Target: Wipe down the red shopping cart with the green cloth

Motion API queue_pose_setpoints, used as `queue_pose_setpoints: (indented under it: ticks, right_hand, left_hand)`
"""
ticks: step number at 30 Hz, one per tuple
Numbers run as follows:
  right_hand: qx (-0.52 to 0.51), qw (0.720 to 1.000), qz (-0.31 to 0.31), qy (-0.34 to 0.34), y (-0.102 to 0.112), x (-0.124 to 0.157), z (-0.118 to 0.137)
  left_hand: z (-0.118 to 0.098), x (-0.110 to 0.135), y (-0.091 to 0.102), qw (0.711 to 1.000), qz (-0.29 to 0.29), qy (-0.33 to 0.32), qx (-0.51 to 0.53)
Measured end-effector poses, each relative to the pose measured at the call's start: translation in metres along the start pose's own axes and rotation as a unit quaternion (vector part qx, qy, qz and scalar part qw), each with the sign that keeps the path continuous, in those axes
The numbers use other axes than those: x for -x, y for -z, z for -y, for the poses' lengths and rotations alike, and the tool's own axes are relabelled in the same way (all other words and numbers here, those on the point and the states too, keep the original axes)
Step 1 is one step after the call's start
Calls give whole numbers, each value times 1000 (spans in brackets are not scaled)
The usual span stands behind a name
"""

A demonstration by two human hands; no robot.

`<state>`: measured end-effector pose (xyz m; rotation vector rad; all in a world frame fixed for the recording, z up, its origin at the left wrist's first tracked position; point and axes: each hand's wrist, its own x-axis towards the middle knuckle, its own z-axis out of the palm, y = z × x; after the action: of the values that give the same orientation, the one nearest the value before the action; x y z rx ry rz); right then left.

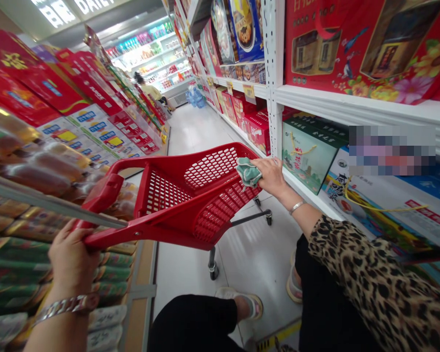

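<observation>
A red plastic shopping cart [179, 203] with perforated sides stands in the aisle before me, its basket bare inside. At the left, my left hand [73, 249] is wrapped round the end of the cart's handle. My right hand [270, 175] reaches to the far right end of the basket and presses a crumpled green cloth [248, 172] against the rim. Most of the right fingers are hidden behind the cloth and the rim. Below the basket, a few caster wheels [213, 270] show on the floor.
On the right, white shelves [315, 100] hold red gift boxes [359, 44] and a green carton [311, 149]. Wrapped bottles [44, 161] and red boxes [47, 83] are stacked close on the left. Farther down the aisle, a person [152, 92] is near bottled water packs [195, 95].
</observation>
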<state>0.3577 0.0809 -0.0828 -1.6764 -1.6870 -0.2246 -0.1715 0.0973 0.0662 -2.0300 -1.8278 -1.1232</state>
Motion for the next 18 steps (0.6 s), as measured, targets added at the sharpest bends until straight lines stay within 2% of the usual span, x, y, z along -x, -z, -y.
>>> queue_pose_setpoints:
  ticks: [4,9,18]
  right_hand:
    - [-18,1000,-20,12,-2,5,14]
    - [-30,999,-3,37,-6,10,29]
    - [-79,986,-29,144,-31,31,79]
  left_hand:
    - [5,-1,-5,1000,12,3,-15]
    - [7,-1,-6,998,16,-17,-57]
    - [4,1,-2,998,13,-4,-59]
